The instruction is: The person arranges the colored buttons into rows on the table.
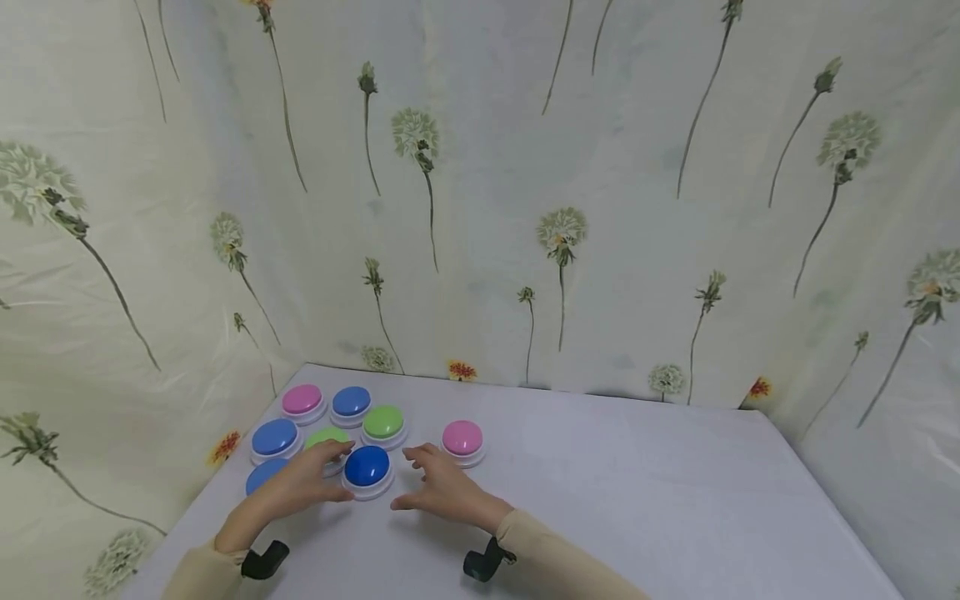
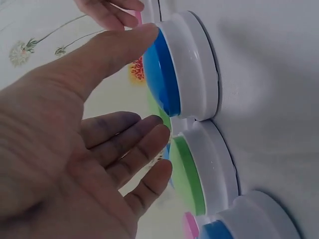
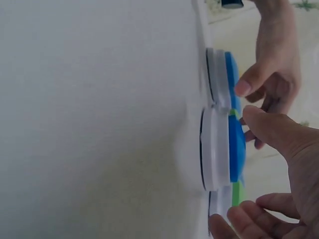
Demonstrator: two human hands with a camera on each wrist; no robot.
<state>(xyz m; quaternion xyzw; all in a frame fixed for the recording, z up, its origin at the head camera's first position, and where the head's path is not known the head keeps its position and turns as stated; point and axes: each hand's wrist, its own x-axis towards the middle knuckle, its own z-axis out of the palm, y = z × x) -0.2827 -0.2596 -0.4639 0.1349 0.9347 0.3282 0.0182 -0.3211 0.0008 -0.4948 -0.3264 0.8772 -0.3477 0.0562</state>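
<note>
A dark blue dome push button (image 1: 367, 466) on a round white base sits on the white table, between my two hands. My left hand (image 1: 302, 483) is at its left side, thumb and fingers spread apart with nothing gripped. In the left wrist view, that thumb tip overlaps the blue dome (image 2: 162, 74), and the fingers lie near a green button (image 2: 187, 174). On the other side, my right hand (image 1: 446, 492) faces the blue button with a gap between thumb and fingers, holding nothing. The left hand partly covers another green button (image 1: 326, 436) and a blue button (image 1: 264, 476).
Behind the left hand stand a pink button (image 1: 302, 399), two blue buttons (image 1: 351, 402) (image 1: 274, 437) and a green button (image 1: 383, 422). Another pink button (image 1: 462, 437) stands apart, just beyond the right hand. A dandelion-patterned curtain (image 1: 480, 208) hangs around the table (image 1: 637, 500).
</note>
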